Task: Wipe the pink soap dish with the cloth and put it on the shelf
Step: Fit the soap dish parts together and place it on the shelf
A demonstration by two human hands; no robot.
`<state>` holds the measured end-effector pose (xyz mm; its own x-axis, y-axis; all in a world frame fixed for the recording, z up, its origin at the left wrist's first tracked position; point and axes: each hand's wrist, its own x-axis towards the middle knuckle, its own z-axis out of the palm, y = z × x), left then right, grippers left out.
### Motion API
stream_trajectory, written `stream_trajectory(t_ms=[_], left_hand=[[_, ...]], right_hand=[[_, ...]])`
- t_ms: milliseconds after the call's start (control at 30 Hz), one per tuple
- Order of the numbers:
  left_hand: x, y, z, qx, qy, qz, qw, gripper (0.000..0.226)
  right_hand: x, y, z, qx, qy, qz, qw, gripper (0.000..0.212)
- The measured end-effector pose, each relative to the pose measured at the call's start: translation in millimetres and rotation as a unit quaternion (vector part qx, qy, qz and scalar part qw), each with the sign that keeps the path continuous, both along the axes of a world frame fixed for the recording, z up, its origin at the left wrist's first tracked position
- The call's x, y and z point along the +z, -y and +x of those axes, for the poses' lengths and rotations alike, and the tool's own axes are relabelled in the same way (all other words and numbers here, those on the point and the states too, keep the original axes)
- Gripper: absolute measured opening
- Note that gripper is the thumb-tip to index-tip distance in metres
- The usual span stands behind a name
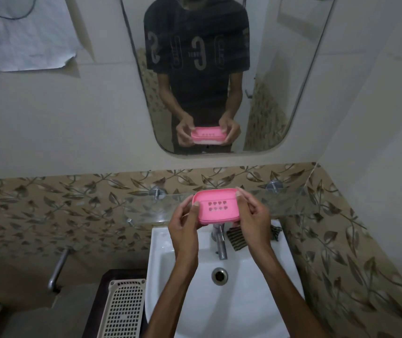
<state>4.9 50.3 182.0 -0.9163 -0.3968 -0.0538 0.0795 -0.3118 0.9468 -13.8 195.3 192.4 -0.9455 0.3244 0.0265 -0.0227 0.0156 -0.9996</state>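
The pink soap dish (216, 206), with a grid of small drain holes in its tray, is held level in front of the glass shelf (280, 202), above the sink. My left hand (185, 222) grips its left end and my right hand (252, 213) grips its right end. A dark striped cloth (237, 239) lies on the sink's back right ledge, partly hidden behind my right hand. Neither hand touches the cloth.
A white sink (170, 276) with a chrome tap (220, 242) lies below the hands. A mirror (268, 69) above shows the person's reflection. A beige perforated basket (124, 308) sits left of the sink, near a wall pipe (58, 269).
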Motion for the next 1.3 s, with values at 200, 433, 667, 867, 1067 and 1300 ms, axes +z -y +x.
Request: stream_trajectory(t_ms=[200,433,667,867,1067,1300], left_hand=[[7,5,-31,-0.077,0.020,-0.042,0.996,0.037],[-12,15,-61,-0.164,0.061,-0.154,0.972,0.042],[-33,20,-75,-0.162,0.111,-0.267,0.943,0.045],[-41,19,-79,-0.135,0.120,-0.274,0.945,0.041],[-42,21,-84,-0.085,0.121,-0.273,0.950,0.031],[-42,19,-82,-0.060,0.093,-0.262,0.959,0.025]], right_hand=[[-1,-3,-25,-0.024,0.017,0.037,0.999,0.027],[-24,-11,-49,0.080,0.080,0.120,0.986,0.036],[-41,-15,-58,0.069,0.108,0.129,0.983,0.052],[-51,-15,-62,0.061,0.101,0.212,0.970,0.035],[-56,-17,-69,0.064,0.110,0.291,0.948,0.027],[-59,-15,-62,0.014,0.053,0.246,0.968,0.036]])
